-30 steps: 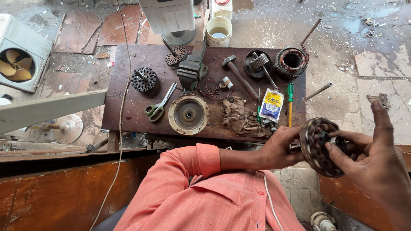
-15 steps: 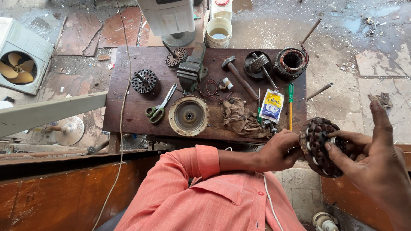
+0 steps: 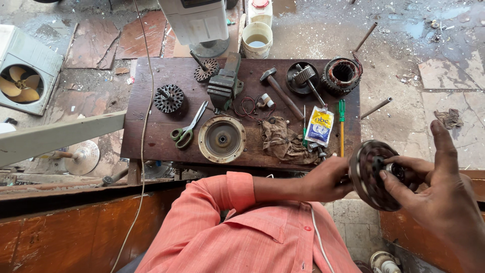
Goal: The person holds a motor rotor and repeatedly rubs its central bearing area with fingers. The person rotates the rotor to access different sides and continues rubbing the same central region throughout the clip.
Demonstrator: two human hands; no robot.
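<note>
1. Rotor (image 3: 373, 174): round, dark, slotted disc w/ metal rim, held in the air off the bench's (image 3: 151, 136) near right corner, over the floor.
2. Left hand (image 3: 328, 179): fingers curled shut on rotor's left rim; orange sleeve behind it.
3. Right hand (image 3: 444, 197): fingers closed on rotor's centre hub from the right, thumb stretched up.
4. Bench near edge, right part: brown rag (image 3: 283, 141), white-blue packet (image 3: 320, 125) just beside it, green screwdriver (image 3: 341, 126) right of packet.
5. Near edge, middle: round motor cover (image 3: 222, 138); green scissors (image 3: 188, 126) to its left.
6. Far edge: vise (image 3: 224, 83) at middle, small gear (image 3: 206, 70) left of it, hammer (image 3: 279, 91) right of it; black dish (image 3: 302, 78) w/ a tool in it, then wound stator (image 3: 342, 75) at far right corner.
7. Left part: second slotted rotor disc (image 3: 168, 98).
8. Red wire coil (image 3: 247, 107) between vise and hammer.
9. Floor past far edge: white bucket (image 3: 256, 39); fan base (image 3: 199, 23). Far left: exhaust fan (image 3: 20, 81).
</note>
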